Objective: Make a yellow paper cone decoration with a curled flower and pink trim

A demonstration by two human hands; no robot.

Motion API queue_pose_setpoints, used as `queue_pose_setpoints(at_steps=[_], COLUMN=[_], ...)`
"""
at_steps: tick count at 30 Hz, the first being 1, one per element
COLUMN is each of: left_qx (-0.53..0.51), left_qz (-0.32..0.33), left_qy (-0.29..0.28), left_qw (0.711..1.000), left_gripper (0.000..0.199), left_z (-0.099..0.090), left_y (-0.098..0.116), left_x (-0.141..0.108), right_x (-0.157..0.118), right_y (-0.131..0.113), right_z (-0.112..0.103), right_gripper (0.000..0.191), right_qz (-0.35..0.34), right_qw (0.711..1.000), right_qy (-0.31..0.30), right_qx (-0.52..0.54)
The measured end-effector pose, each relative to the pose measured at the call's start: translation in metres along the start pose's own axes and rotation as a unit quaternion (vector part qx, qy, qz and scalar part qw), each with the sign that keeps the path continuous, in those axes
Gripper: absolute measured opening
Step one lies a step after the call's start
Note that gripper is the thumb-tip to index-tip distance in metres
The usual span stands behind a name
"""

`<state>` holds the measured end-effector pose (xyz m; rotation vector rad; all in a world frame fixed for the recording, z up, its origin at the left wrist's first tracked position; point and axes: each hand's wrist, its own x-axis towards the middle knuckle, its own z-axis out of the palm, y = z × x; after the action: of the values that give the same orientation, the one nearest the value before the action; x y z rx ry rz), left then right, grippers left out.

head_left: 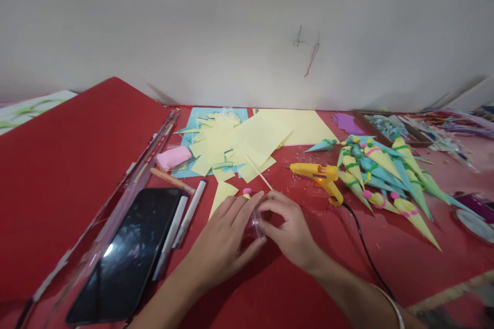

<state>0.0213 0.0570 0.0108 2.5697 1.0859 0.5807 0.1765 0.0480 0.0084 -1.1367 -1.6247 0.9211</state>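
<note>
At the middle of the red table, both my hands are closed around a small clear plastic packet (pixel 253 223) with something pink in it. My left hand (pixel 226 231) curls over its left side, and my right hand (pixel 287 226) pinches its right edge; the fingers cover much of it. Just beyond my left fingertips a pink ball (pixel 247 192) on a yellow piece shows in part. A thin pale stick (pixel 259 172) points from the paper pile towards my right hand. Right of my hands lies a yellow hot glue gun (pixel 318 175), its small orange light lit.
Pale yellow paper pieces (pixel 216 139) pile up at the back. Several decorated paper cones (pixel 370 164) heap at the right. A black phone (pixel 127 252), two markers (pixel 189 213) and a pink block (pixel 173 157) lie left. The glue gun's black cord (pixel 365 241) runs towards my right forearm.
</note>
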Motion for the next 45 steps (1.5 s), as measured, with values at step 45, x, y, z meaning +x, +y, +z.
queue_pose_setpoints(at_steps=[45], left_qx=[0.043], left_qz=[-0.244], left_qy=[-0.034], left_qw=[0.968], left_gripper=[0.024], left_z=[0.005], left_y=[-0.001], left_x=[0.007], right_x=[0.006], right_y=[0.006], right_z=[-0.002], right_gripper=[0.002], right_qz=[0.125], right_qw=[0.972], right_qy=[0.097], right_qx=[0.172])
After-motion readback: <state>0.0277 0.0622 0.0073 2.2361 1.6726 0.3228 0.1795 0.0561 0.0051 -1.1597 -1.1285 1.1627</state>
